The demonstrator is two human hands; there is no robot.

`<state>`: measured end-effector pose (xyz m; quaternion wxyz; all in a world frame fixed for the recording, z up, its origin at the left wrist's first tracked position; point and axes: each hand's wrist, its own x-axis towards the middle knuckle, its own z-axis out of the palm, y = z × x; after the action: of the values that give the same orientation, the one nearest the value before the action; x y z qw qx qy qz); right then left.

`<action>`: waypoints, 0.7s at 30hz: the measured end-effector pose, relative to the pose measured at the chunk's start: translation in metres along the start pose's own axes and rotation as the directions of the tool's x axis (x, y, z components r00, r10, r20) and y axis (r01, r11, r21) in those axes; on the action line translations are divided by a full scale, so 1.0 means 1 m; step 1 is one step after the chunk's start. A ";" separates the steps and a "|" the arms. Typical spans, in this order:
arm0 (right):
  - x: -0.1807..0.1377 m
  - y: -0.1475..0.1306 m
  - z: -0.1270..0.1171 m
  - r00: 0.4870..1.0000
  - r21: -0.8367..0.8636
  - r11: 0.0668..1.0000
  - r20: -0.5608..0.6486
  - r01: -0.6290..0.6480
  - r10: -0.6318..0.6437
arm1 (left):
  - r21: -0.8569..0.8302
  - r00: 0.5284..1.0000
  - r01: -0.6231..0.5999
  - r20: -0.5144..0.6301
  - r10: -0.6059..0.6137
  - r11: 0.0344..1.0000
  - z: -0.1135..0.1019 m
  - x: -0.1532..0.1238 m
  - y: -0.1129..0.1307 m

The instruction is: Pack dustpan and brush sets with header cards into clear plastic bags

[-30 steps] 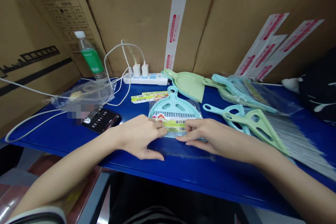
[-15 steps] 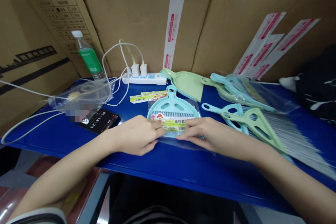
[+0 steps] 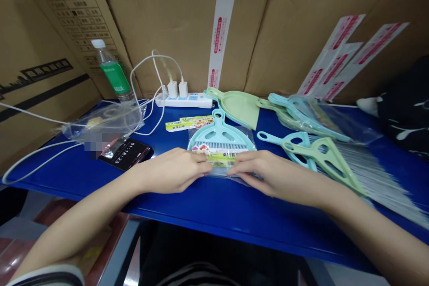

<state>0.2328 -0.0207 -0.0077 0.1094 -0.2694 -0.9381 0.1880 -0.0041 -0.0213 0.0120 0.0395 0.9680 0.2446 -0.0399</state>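
- Head view: clear bag (image 3: 219,171) w/ blue dustpan set (image 3: 219,133) inside is laid flat on blue table (image 3: 201,219), b/w both hands; prob. centred so either side can be reached.
- Handle is pointed away, so wide near edge is left under the fingers.
- Label card (image 3: 221,157) is set across bristles inside the bag, prob. so print can be read thru film.
- L hand (image 3: 177,170): fingers curled, tips rested at bag's near-left part; whether film is pinched can't be told.
- R hand (image 3: 261,170): fingers bent, tips touching near-right part; pinch or mere press can't be told. Bag is prob. steadied from both sides this way.
- Spare cards (image 3: 187,124) are placed just behind bag, w/in easy reach.
- Green dustpan (image 3: 239,106) is laid at back, partly over a blue one; prob. stacked to save room.
- Loose green brush (image 3: 323,156) is lapped over blue brush (image 3: 301,139) at right, near R arm.
- Phone (image 3: 127,154) is laid face up at left, so timer can be read.
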 end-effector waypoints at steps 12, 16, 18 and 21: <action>-0.003 -0.010 -0.002 0.994 -0.028 0.994 0.016 -0.110 0.110 | 0.012 0.999 0.031 -0.024 -0.030 0.999 0.004 0.002 -0.003; -0.004 -0.009 0.000 0.994 -0.086 0.991 0.033 -0.106 0.109 | 0.006 1.000 0.030 -0.005 -0.030 1.000 0.005 0.002 -0.004; -0.004 -0.009 0.000 0.992 -0.092 0.989 0.044 -0.112 0.116 | 0.000 1.000 0.021 0.002 -0.021 1.000 0.004 0.001 -0.004; -0.003 -0.010 0.000 0.989 -0.089 0.987 0.052 -0.134 0.139 | -0.030 1.000 0.017 0.011 -0.017 0.999 0.002 0.001 -0.004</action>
<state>0.2303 -0.0302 -0.0039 0.0573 -0.3318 -0.9274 0.1628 -0.0056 -0.0174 0.0096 0.0551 0.9649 0.2533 -0.0420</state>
